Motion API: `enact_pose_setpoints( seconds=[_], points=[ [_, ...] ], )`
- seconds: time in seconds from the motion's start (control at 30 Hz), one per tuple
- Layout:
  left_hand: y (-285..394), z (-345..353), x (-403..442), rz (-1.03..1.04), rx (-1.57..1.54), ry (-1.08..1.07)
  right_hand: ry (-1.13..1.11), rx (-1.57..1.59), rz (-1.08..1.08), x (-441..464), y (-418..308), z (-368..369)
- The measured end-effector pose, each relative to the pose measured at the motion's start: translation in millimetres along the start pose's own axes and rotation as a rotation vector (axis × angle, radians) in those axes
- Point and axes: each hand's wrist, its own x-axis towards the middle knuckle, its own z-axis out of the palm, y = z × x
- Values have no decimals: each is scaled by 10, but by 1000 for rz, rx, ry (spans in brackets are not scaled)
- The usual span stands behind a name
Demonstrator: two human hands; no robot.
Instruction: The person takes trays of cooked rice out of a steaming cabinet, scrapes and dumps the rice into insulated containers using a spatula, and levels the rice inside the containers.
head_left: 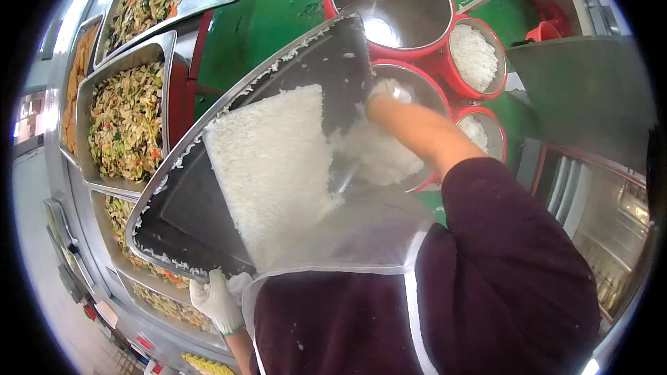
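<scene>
My left hand [217,300], in a white knit glove, grips the near rim of a large dark metal tray [187,215]. The tray is tilted over the red-rimmed buckets, and a thick slab of cooked white rice [271,160] lies on it with a broken right edge. Loose rice [382,153] sits in the steel-lined bucket [424,87] below the tray's right side. Over this bucket is my right hand [389,90], in a pale covering; its fingers are blurred and partly hidden, so I cannot make out whether it holds anything.
A larger steel-lined bucket [392,0] stands beyond. Two smaller buckets hold rice [474,55]. At left, several steel pans [167,62] contain mixed sliced vegetables [125,121]. The green floor [271,28] is wet, with scattered rice. A grey metal panel [590,97] stands at right.
</scene>
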Motion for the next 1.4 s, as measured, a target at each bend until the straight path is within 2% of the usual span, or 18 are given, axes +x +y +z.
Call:
enact_pose_setpoints(
  seconds=[0.07, 0.13, 0.17, 0.23, 0.27, 0.33, 0.4, 0.57, 0.63, 0.7, 0.73, 0.87, 1.03, 1.13, 1.23, 1.27, 1.33, 1.4],
  points=[
    [-110, -113, 70, 25, 105, -10, -8, -5, 8, 91, -187, 544],
    [-54, -114, 70, 4, 56, -17, 48, 59, 12, -171, -186, 682],
    [-1, -49, 79, 9, 17, -14, 64, 168, 19, -662, 11, 245],
    [54, 7, 59, 1, -22, -18, -16, 84, 3, -1012, 295, -37],
    [25, -11, 69, 1, -47, -24, -116, -104, -19, -1065, 446, 19],
    [-95, -80, 111, 18, -72, -19, -168, -237, -14, -1195, 709, 103],
    [-251, -201, 155, 56, -71, -2, -70, -123, 45, -1343, 939, 129],
    [-293, -264, 74, 48, -113, 12, -25, 220, 166, -1919, 1482, -49],
    [-374, -268, 134, 53, -131, 2, -53, 273, 160, -2130, 1585, -221],
    [-407, -246, 157, 51, -144, 1, -163, 192, 28, -2390, 1629, -544],
    [-396, -222, 179, 42, -145, 1, -156, 298, 50, -2303, 1636, -514],
    [-327, -174, 251, 14, -108, 4, -31, 481, -201, -2089, 1545, -529],
    [-231, -167, 303, -6, -56, 4, 253, 766, -443, -1006, 1300, -242],
    [-198, -171, 375, 2, -19, 6, 209, 932, -289, -737, 989, -419],
    [-138, -115, 447, -2, 30, 32, -137, 1540, -196, -589, 572, -427],
    [-113, -119, 472, -32, 21, 46, -82, 1603, -185, -250, 391, -65],
    [10, -11, 510, -33, -3, 67, -215, 1586, -174, -200, 415, -160],
    [63, -4, 579, -26, -27, 30, -77, 1253, -74, -602, 576, -387]
  ],
)
